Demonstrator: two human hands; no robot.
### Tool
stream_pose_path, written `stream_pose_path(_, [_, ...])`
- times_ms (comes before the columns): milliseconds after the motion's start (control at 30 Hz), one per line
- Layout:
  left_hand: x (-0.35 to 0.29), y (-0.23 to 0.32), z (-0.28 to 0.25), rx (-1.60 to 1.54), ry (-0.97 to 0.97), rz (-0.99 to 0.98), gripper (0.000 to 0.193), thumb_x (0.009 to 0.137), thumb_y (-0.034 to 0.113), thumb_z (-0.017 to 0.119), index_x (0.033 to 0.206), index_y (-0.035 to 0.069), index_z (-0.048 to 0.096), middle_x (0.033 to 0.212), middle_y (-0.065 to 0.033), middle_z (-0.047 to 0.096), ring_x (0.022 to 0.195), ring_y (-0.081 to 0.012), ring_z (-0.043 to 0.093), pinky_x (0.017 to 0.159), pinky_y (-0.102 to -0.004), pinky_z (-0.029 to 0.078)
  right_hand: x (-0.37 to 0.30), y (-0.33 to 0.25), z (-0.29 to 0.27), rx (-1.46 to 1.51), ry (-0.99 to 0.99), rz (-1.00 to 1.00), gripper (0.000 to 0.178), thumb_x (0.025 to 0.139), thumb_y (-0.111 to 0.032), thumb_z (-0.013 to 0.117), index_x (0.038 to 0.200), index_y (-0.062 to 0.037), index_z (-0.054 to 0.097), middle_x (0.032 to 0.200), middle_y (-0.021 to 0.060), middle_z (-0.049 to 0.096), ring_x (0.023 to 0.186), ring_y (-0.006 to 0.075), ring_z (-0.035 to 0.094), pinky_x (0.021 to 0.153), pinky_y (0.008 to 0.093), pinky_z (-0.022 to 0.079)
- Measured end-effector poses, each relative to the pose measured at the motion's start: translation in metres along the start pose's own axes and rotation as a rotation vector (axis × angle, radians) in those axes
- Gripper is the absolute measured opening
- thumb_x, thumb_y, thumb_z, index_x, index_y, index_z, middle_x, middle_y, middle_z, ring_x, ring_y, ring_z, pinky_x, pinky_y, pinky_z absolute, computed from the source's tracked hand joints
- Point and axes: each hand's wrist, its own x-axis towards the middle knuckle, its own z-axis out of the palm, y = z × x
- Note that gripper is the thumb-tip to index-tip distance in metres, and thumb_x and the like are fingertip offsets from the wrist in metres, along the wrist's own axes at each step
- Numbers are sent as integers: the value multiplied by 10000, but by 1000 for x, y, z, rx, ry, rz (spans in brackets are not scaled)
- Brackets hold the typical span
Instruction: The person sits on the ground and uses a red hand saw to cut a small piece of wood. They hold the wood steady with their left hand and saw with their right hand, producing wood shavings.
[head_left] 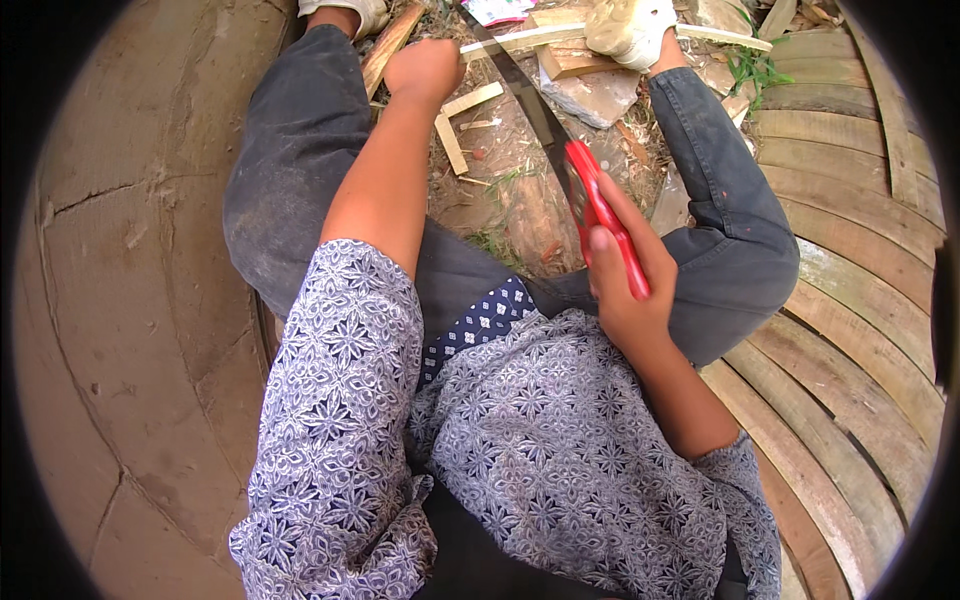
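Note:
My right hand (640, 265) is wrapped round the red handle (607, 215) of a handsaw. Its long dark blade (530, 105) runs up and away to the left and crosses a thin, pale wood strip (540, 37) close to my left hand (425, 70). That hand is closed on the strip's left end. My right foot, in a pale shoe (630, 30), rests on the strip, and a wood block (578, 60) lies beneath it. Whether the saw's teeth touch the wood cannot be made out.
Small offcuts (452, 143) lie on the dirt between my legs. A flat stone (592, 95) sits by the block, with another wood piece (390, 45) beside my left hand. Cracked brown ground (140, 300) spreads left; wooden slats (840, 300) run along the right.

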Motion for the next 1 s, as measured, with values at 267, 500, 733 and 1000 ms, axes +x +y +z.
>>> stream_pose_path(267, [-8, 2, 3, -27, 17, -5, 290, 885, 346, 631, 1032, 124, 748, 1029, -144, 742, 943, -332, 726, 761, -472, 588, 55, 8, 19, -54, 55, -243, 379, 987, -124, 622, 1336, 23, 610, 1243, 169, 681, 1111, 158, 630, 953, 288, 483])
stream_pose_path(500, [-7, -3, -2, -45, 25, -10, 268, 847, 332, 673, 979, 116, 758, 1009, -118, 748, 937, -316, 727, 775, -462, 586, 109, 14, 53, 119, 102, -173, 361, 979, -137, 642, 1313, 1, 636, 1119, 94, 704, 951, 93, 624, 845, 252, 503])
stream_pose_path(733, [-7, 0, -4, -51, 32, -33, 257, 850, 335, 672, 973, 128, 764, 1005, -122, 749, 926, -312, 731, 758, -454, 588, 126, 28, 56, 167, 107, -178, 341, 980, -139, 646, 1291, 1, 649, 1061, 56, 696, 864, 53, 603, 761, 216, 499])
stream_pose_path(1000, [-8, 1, -4, -25, 21, -24, 275, 860, 366, 685, 990, 136, 764, 1004, -119, 750, 928, -310, 732, 750, -449, 590, 133, 34, 65, 161, 106, -233, 345, 978, -151, 655, 1289, -1, 651, 1017, 52, 699, 824, 49, 603, 725, 216, 498])
